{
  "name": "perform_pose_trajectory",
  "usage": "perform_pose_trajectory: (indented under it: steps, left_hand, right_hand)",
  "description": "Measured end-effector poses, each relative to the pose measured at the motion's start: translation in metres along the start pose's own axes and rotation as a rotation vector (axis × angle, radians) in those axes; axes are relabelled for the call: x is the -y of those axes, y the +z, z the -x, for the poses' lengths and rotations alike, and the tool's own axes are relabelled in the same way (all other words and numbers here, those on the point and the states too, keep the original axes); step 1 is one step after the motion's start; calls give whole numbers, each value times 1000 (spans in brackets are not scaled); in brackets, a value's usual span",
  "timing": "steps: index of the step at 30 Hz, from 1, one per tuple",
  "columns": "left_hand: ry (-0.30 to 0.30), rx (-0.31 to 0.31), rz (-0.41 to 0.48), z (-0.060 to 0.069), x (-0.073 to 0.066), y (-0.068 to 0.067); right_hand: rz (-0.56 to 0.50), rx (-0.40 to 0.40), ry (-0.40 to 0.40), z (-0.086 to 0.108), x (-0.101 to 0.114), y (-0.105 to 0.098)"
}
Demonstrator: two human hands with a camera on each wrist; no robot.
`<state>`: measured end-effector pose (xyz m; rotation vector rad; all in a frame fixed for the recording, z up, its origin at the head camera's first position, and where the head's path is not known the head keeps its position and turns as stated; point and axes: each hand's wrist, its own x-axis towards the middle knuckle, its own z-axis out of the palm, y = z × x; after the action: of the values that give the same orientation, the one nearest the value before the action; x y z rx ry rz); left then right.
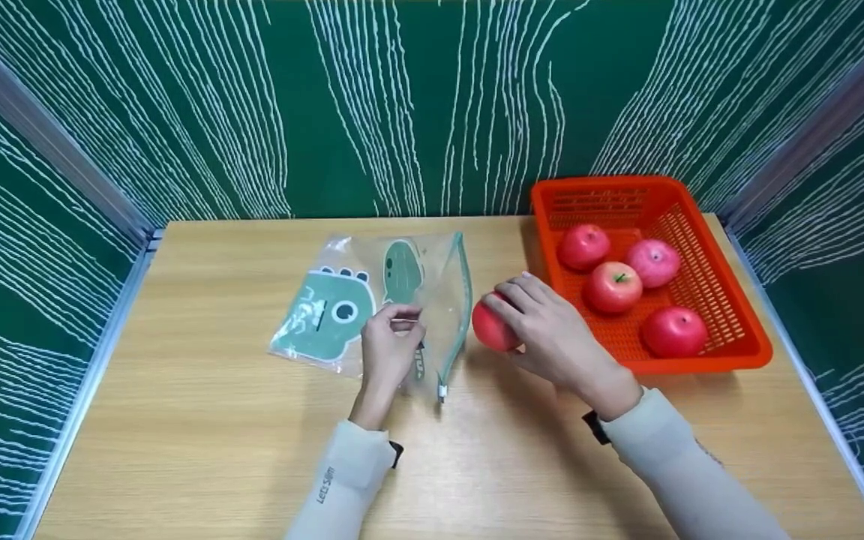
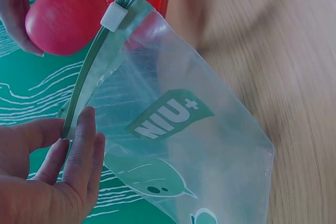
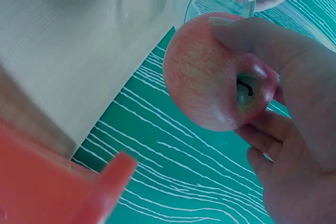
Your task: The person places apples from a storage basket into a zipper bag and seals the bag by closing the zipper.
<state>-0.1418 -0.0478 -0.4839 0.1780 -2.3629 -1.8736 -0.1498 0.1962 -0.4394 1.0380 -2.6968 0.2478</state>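
A clear zip bag (image 1: 443,300) with green cartoon prints lies near the middle of the table, its slider edge facing right and its mouth parted. My left hand (image 1: 391,345) pinches one side of the mouth between thumb and fingers, as the left wrist view shows beside the green zip strip (image 2: 86,77). My right hand (image 1: 556,334) grips a red apple (image 1: 493,322) just right of the bag's mouth, apart from it. In the right wrist view the apple (image 3: 205,77) shows its dark stem, with the thumb on one side and fingers beneath.
An orange plastic basket (image 1: 766,352) stands at the right rear of the wooden table (image 1: 199,435), with several red apples (image 1: 673,332) in it. Green walls (image 1: 432,112) with white wavy lines close off the back and both sides. The bag's white slider (image 1: 442,391) is at its near corner.
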Motion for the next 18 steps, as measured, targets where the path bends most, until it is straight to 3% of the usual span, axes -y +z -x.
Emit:
perform_pose_trajectory:
  steps: [18]
  left_hand:
    - [8,5,15,1,3,4]
  right_hand:
    - [-12,-18,28,-12,18,17]
